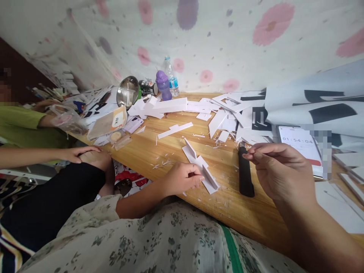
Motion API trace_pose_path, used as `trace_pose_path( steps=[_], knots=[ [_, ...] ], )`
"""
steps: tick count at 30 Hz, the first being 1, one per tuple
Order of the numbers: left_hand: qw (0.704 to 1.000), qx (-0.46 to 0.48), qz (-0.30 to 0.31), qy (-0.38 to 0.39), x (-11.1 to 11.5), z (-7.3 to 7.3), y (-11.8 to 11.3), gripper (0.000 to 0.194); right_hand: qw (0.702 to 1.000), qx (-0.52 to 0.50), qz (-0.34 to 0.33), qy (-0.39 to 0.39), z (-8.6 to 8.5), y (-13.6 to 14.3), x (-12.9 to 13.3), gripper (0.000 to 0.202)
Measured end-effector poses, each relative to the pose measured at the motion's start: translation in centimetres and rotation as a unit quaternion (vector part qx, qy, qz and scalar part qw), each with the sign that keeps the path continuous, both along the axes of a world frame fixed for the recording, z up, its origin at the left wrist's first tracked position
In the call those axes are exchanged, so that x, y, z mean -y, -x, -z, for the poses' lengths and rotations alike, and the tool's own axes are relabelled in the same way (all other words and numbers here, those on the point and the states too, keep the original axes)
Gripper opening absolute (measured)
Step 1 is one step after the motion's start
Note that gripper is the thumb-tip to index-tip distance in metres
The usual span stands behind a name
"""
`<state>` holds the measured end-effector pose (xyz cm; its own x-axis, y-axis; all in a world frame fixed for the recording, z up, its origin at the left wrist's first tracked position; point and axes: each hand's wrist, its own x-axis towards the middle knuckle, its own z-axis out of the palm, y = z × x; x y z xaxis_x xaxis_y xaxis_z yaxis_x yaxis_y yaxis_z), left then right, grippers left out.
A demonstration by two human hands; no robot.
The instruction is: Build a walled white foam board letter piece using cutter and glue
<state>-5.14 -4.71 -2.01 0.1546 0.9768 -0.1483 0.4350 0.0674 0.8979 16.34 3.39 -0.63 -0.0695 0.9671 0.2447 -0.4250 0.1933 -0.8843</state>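
Observation:
On the wooden table lies a small white foam board piece [202, 162], a notched strip with two thin walls standing up from it. My left hand [183, 178] rests at its near end, fingers curled against the board and the upright wall. My right hand [280, 167] is raised to the right of it, thumb and fingertips pinched together; whatever is between them is too small to make out. Just left of that hand, a black utility knife [245, 174] lies on the table. Another white notched strip [174, 130] lies flat farther back.
White board offcuts [227, 113] and thin scraps are strewn at the back. A phone [300, 146] showing a timer lies at right. Behind stand a clear bottle [171, 77], a purple cup [163, 86] and a metal bowl [127, 92]. Another person's hand [76, 153] rests on a knee at left.

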Motion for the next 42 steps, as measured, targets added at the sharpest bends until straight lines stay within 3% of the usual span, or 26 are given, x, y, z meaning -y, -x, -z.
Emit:
trace_pose_path(
  steps=[4,13,20,26,28,31,35,42],
  knots=[
    [0.999,0.003,-0.009,-0.041,0.0,-0.7,0.2,0.020,1.000,0.000,0.001,0.006,-0.1,0.1,0.0,0.014],
    [0.996,-0.018,-0.078,-0.033,-0.2,-1.6,0.8,0.019,0.998,0.044,-0.022,-0.031,1.2,-0.3,-0.2,0.013],
    [0.984,-0.090,-0.114,-0.102,-0.5,-1.8,1.4,0.016,0.998,0.050,-0.037,-0.023,1.9,-0.2,0.0,0.016],
    [0.938,-0.197,-0.156,-0.239,-2.5,-1.0,3.6,0.012,0.996,0.083,-0.029,-0.018,1.3,-0.3,0.1,0.021],
    [0.925,-0.216,-0.129,-0.286,-3.5,-0.9,4.5,0.018,0.994,0.102,-0.032,-0.013,1.0,-0.4,0.2,0.024],
    [0.904,-0.275,-0.034,-0.325,-4.8,-1.0,5.4,0.028,0.993,0.116,-0.039,-0.006,0.6,-0.4,0.2,0.029],
    [0.894,-0.320,0.078,-0.305,-6.1,-1.2,5.8,0.032,0.991,0.126,-0.049,-0.001,0.4,-0.5,0.2,0.032],
    [0.912,-0.274,0.110,-0.285,-7.6,-0.5,6.2,0.018,0.990,0.131,-0.044,0.033,0.9,-0.5,0.1,0.026]
  ],
)
